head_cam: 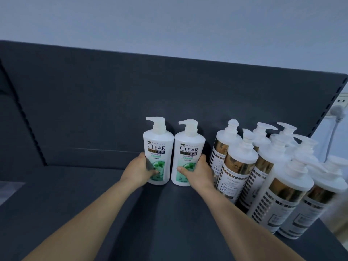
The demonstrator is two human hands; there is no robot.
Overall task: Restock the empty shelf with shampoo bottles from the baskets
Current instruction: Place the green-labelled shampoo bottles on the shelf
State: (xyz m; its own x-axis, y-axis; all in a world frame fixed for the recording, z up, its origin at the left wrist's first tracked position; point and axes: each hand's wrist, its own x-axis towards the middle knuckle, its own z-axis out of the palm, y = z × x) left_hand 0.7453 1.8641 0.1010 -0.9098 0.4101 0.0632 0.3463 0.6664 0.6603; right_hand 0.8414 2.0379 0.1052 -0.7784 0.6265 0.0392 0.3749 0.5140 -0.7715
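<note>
Two white CLEAR shampoo bottles with green labels and pump tops stand upright side by side on the dark grey shelf [79, 196], near its back panel. My left hand [138, 171] wraps the lower part of the left CLEAR bottle [157, 147]. My right hand [197, 171] grips the lower right side of the right CLEAR bottle [188, 151]. Both bottles rest on the shelf surface.
Several white pump bottles with gold bands [239, 164] stand in rows on the right end of the shelf, close to my right hand. A slotted upright [337, 102] ends the shelf at right, with a wall socket and plug [339, 112] beyond. The dark back panel [113, 102] rises behind.
</note>
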